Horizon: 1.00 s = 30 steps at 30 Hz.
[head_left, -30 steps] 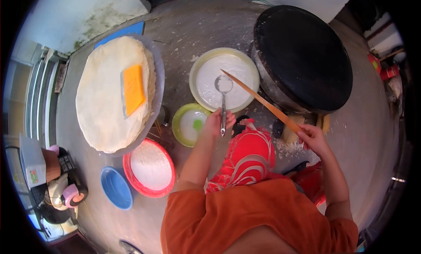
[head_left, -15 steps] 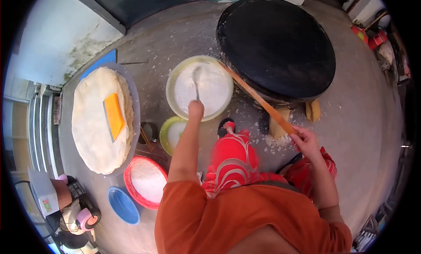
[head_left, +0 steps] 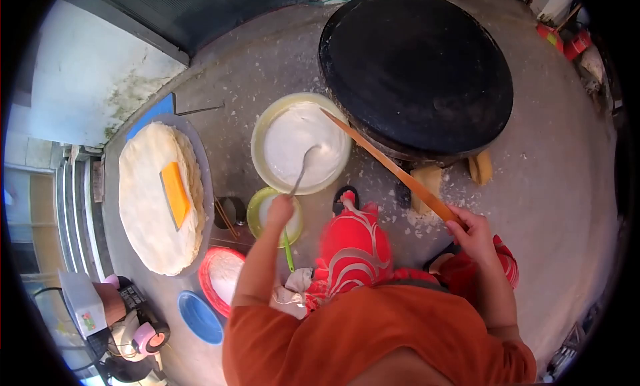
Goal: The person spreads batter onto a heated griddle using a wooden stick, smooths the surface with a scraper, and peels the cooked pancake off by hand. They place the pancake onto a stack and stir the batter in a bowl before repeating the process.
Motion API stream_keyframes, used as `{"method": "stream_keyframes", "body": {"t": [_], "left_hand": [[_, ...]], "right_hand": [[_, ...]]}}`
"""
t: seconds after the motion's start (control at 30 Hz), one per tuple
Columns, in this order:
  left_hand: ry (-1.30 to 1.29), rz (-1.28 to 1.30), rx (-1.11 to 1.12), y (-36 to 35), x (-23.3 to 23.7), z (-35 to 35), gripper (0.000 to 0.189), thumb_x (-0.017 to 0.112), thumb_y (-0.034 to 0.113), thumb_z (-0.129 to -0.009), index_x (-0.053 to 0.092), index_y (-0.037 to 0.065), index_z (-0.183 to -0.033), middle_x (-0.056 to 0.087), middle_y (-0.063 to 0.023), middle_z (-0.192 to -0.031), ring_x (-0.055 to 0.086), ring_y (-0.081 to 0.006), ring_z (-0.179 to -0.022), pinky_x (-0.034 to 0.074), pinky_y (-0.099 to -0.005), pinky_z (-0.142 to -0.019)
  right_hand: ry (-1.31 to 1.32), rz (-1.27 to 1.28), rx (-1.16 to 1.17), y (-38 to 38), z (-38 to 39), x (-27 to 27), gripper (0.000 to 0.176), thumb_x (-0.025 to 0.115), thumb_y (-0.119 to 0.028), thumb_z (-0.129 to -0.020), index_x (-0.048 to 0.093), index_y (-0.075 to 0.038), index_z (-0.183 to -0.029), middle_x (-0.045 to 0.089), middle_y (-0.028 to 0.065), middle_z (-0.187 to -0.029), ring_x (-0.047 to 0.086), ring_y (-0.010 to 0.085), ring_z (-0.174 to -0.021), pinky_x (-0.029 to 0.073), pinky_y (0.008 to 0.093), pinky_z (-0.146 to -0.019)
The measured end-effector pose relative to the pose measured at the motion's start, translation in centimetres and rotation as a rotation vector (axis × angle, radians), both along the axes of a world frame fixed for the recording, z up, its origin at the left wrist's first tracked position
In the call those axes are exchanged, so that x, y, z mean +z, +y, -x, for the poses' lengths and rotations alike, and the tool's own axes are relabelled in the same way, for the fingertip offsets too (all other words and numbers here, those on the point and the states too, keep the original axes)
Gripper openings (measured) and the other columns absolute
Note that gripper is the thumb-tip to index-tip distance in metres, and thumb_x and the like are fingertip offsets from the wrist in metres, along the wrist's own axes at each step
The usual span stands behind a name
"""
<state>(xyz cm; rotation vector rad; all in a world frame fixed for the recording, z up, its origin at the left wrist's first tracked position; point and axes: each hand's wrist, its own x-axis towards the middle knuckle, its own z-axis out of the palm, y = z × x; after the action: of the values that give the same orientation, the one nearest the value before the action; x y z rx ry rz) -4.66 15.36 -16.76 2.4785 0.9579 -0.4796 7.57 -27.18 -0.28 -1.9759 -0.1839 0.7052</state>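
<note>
My left hand (head_left: pixel 280 210) is closed round the handle of a metal ladle (head_left: pixel 306 167). Its head dips into white batter (head_left: pixel 293 136) in a large pale-yellow basin (head_left: pixel 259 161). Below that hand, partly covered by it, is a small green bowl (head_left: pixel 252 219) with white contents and a bright green handle (head_left: pixel 288 253) sticking out. In my right hand (head_left: pixel 472 234) is the end of a long, flat wooden spatula (head_left: pixel 400 173). Its pointed tip reaches over the basin's right rim, beside the round black griddle (head_left: pixel 417 69).
To the left, a stack of thin flatbreads (head_left: pixel 150 199) bears an orange-handled scraper (head_left: pixel 175 195). Nearer me are a red basin of white powder (head_left: pixel 225 274) and a blue basin (head_left: pixel 200 317). Wooden blocks (head_left: pixel 427 186) stand under the griddle, with pale flakes scattered about the floor.
My left hand has drawn back towards me and slightly left, bringing the ladle's head from the basin's far part nearer its right middle. My right hand keeps hold of the spatula, almost still.
</note>
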Motion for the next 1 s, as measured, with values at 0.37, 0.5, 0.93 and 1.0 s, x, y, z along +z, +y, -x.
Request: {"method": "stream_keyframes", "body": {"t": [0.37, 0.5, 0.93, 1.0], "left_hand": [[-0.110, -0.010, -0.013, -0.2, 0.7, -1.6, 0.021, 0.048, 0.015, -0.074, 0.061, -0.001, -0.081, 0.059, -0.0228, -0.088, 0.056, -0.0369, -0.087, 0.044, -0.0431, -0.078], [0.164, -0.169, 0.026, 4.3, 4.1, -2.6, 0.023, 0.048, 0.014, -0.076, 0.061, 0.000, -0.087, 0.060, -0.0218, -0.091, 0.058, -0.0342, -0.088, 0.047, -0.0427, -0.074], [0.124, -0.216, -0.008, 1.0, 8.8, -1.4, 0.023, 0.044, 0.017, -0.080, 0.059, 0.005, -0.092, 0.060, -0.0211, -0.086, 0.057, -0.0369, -0.085, 0.046, -0.0449, -0.074], [-0.075, -0.182, 0.053, 0.0, 6.8, -0.3, 0.024, 0.043, 0.018, -0.081, 0.058, 0.005, -0.092, 0.060, -0.0213, -0.086, 0.057, -0.0377, -0.084, 0.045, -0.0462, -0.074]], "right_hand": [[-0.057, 0.061, 0.027, -0.8, 0.4, -0.6, 0.033, 0.062, -0.007, -0.077, 0.056, -0.005, -0.110, 0.058, 0.0048, -0.069, 0.053, 0.0088, -0.060, 0.043, 0.0222, -0.057], [-0.128, 0.113, 0.047, -1.1, 0.5, -0.7, 0.032, 0.062, -0.008, -0.078, 0.056, -0.006, -0.109, 0.059, 0.0057, -0.069, 0.055, 0.0098, -0.061, 0.044, 0.0227, -0.058], [-0.122, 0.135, 0.085, -0.8, 0.6, -0.2, 0.033, 0.062, -0.009, -0.077, 0.055, -0.005, -0.110, 0.061, 0.0118, -0.073, 0.059, 0.0143, -0.064, 0.045, 0.0242, -0.061], [-0.162, 0.099, 0.110, -0.9, 0.9, -0.6, 0.033, 0.062, -0.009, -0.077, 0.055, -0.005, -0.109, 0.061, 0.0125, -0.073, 0.059, 0.0173, -0.063, 0.045, 0.0255, -0.060]]}}
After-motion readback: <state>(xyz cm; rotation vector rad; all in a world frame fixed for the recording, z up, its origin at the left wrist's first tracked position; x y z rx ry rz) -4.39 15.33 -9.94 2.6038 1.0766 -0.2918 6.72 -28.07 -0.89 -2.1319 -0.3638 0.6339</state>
